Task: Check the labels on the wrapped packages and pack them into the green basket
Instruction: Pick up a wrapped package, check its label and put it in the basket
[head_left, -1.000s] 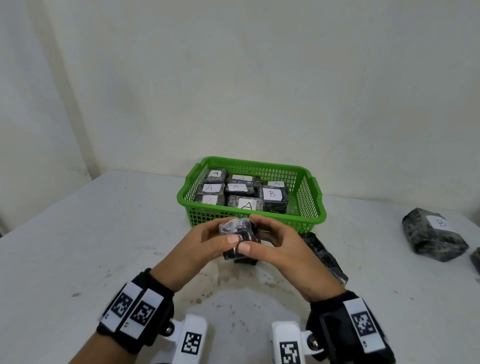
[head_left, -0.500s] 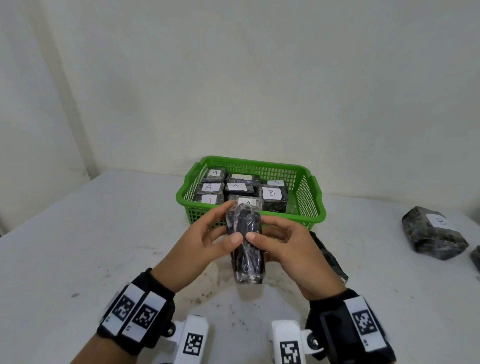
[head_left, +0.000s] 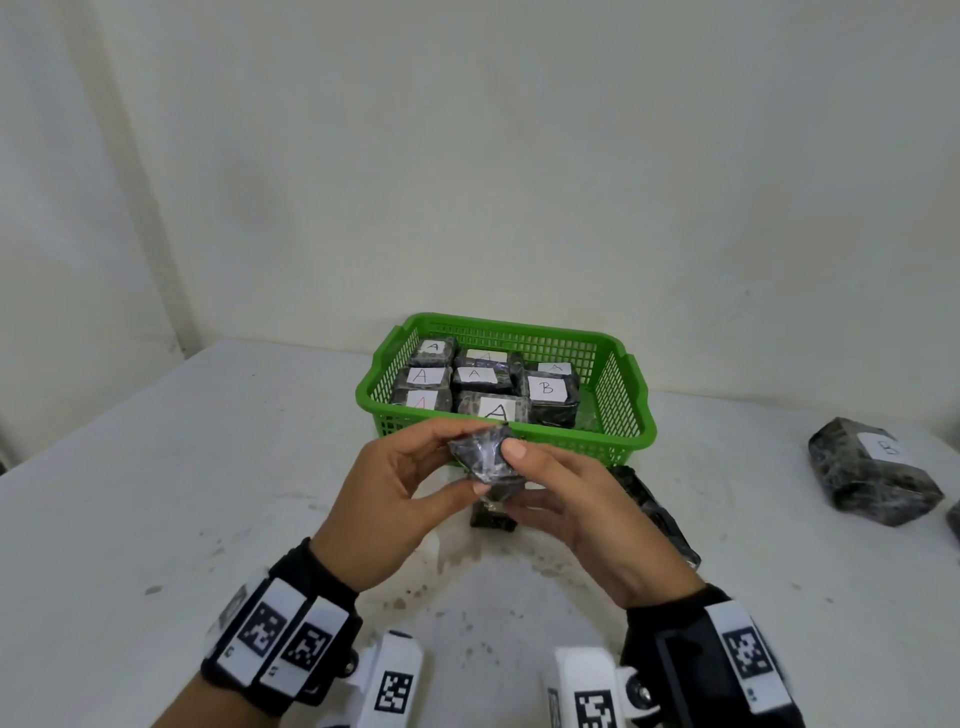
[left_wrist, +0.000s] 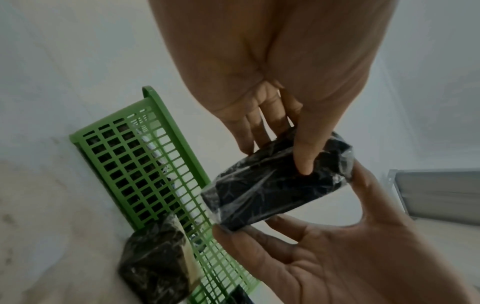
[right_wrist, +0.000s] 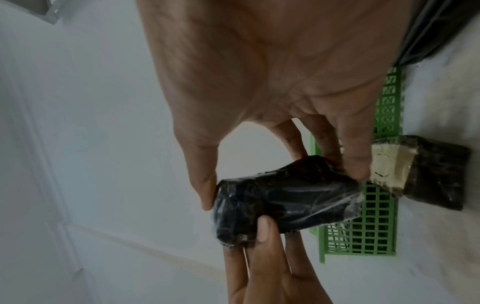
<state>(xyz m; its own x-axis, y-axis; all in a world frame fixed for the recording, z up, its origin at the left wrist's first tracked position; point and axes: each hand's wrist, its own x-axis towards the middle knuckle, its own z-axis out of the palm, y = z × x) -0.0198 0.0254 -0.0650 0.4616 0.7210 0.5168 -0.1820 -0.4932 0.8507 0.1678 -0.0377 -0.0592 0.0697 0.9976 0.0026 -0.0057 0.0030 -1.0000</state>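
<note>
**Wrapped package held in both hands before the green basket**

A small dark package (head_left: 480, 457), wrapped in clear film, is held above the desk (head_left: 156, 467) just in front of the green basket (head_left: 618, 441). No label shows on the faces turned to the cameras. The left hand (head_left: 384, 499) grips one end of it, thumb on the near side and fingers (left_wrist: 246, 135) curled round the far side. The right hand (head_left: 576, 499) pinches the other end, thumb tip on top and fingers (right_wrist: 355, 152) curled beneath. Both sets of fingers are clamped on the package.

Directly below the held package another dark package (head_left: 493, 517) stands on the desk, close to the basket's front wall; the right wrist view shows a pale label (right_wrist: 389, 166) on it, its letter too unclear to read. A long dark package (head_left: 654, 509) lies on the desk beside the right hand.

Inside the basket sit several wrapped packages with white labels facing up. Most read A (head_left: 497, 410); one on the right side reads B (head_left: 545, 387).

Well apart to the right, a larger wrapped package (head_left: 872, 473) lies on the desk with a label that seems to read B. Both wrists wear black bands (head_left: 280, 639) carrying square black-and-white markers.
</note>
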